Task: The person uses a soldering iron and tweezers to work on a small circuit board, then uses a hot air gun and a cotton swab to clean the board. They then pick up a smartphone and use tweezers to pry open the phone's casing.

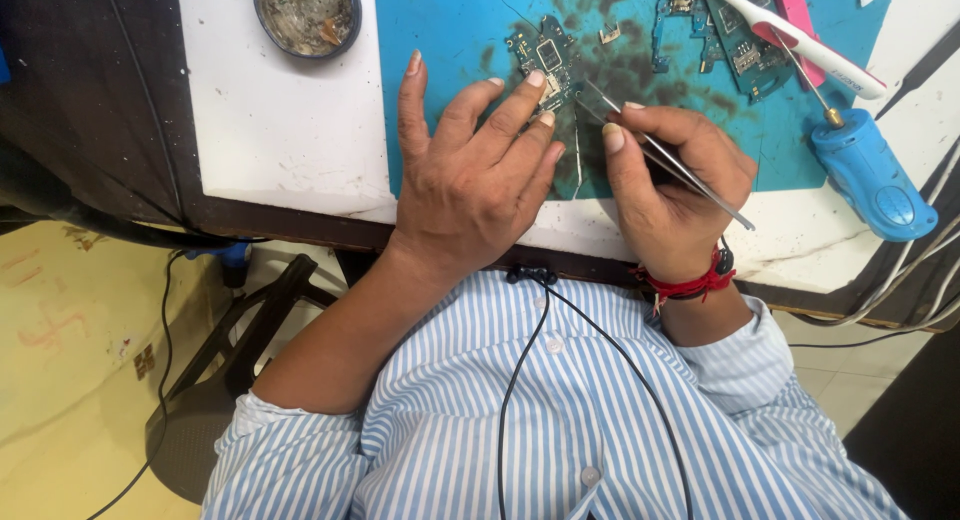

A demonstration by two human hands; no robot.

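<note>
My left hand [470, 175] lies flat on a blue work mat [450, 30], its fingertips pressing down a small dark-green circuit board [545, 52]. My right hand [675, 180] grips thin metal tweezers [690, 183] whose tips reach toward the board's right edge. A red thread band circles my right wrist. The mat around the board is stained dark.
A round tin [306, 15] of residue sits on the white tabletop at the upper left. More circuit boards [735, 40], a white brush-like tool [800, 42] and a blue corded handheld tool [872, 172] lie at the right. A black stool [240, 330] stands below the table edge.
</note>
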